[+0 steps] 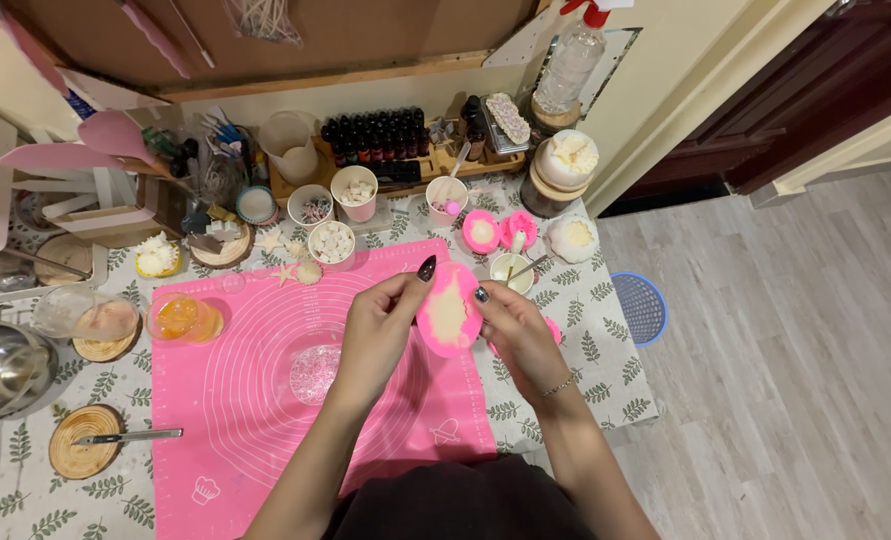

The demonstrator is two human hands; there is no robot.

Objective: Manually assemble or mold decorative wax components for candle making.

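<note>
Above the pink mat [265, 420], both hands hold one pink mould [448, 312] up in the air between them. Left hand [380, 330] pinches its left edge, thumb on the upper rim; right hand [518, 335] grips the right edge, fingers curled behind. Pale cream wax fills the mould's hollow, facing the camera. Under the hands, a clear glass dish [315, 372] sits on the mat. Left of it stands an amber cup [181, 318]. Beyond the mould, near the mat's far edge, lie two more pink moulds [498, 231], a white cup [512, 270] and a tub of white cubes [331, 243]. Dark bottles [377, 135] line a tray at the back. A knife [130, 436] rests on a wooden coaster [75, 455].
</note>
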